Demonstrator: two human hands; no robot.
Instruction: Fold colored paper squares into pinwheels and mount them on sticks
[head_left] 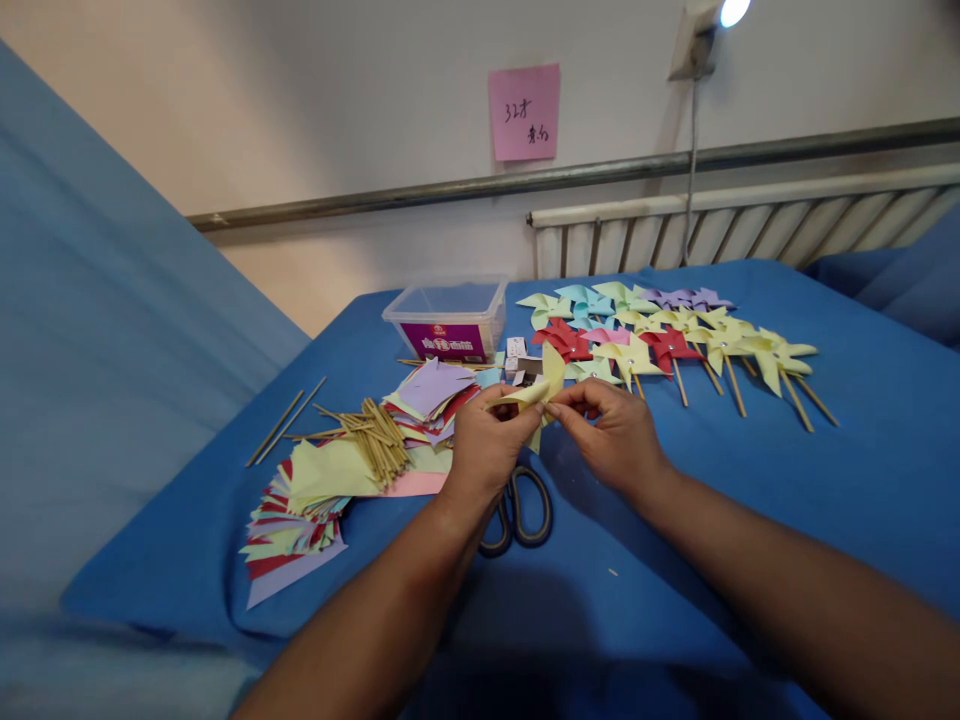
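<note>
Head view, blue cloth [750, 520], pale wall [337, 100], both hands' fingers [525, 408] pinching yellow paper [546, 385]

A pale yellow paper pinwheel [541, 392], partly folded with its pointed flaps bent toward the middle, is pinched above the blue cloth at centre; one tip points toward twelve o'clock, another toward six.

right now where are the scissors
In the head view, the scissors lie on the blue cloth near centre, partly under the left hand.
</note>
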